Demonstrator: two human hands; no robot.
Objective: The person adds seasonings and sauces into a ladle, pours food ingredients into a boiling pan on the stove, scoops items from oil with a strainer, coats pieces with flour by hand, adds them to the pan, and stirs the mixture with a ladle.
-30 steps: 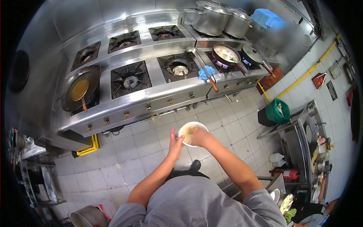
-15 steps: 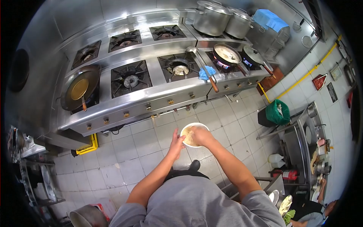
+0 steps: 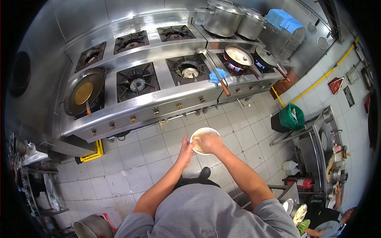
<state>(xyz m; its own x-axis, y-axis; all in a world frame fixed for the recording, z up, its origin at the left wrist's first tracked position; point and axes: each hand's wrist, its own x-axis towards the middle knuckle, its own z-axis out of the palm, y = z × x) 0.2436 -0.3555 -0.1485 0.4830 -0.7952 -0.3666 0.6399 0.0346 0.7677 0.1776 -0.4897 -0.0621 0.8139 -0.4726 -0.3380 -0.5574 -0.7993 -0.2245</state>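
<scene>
My left hand [image 3: 186, 151] grips the near left side of a white bowl [image 3: 206, 129], its thumb at the rim. Pale beige, crumbly food [image 3: 198, 147] lies inside the bowl. My right hand [image 3: 211, 143] reaches into the bowl from the right, with its fingers curled down into the food. Whatever those fingers hold is hidden. The bowl is held in front of my body, above the tiled floor.
Ahead runs a steel stove [image 3: 170, 104] with a wok [image 3: 71, 99], a ladle [image 3: 214, 71] and a frying pan [image 3: 238, 55] over a lit flame. Large pots [image 3: 223, 20] stand behind. To the right are a green-lined bin [image 3: 291, 118] and a co-worker [image 3: 329, 222].
My right hand has shifted slightly within the bowl, its fingers still down in the food. My left hand keeps its hold on the bowl.
</scene>
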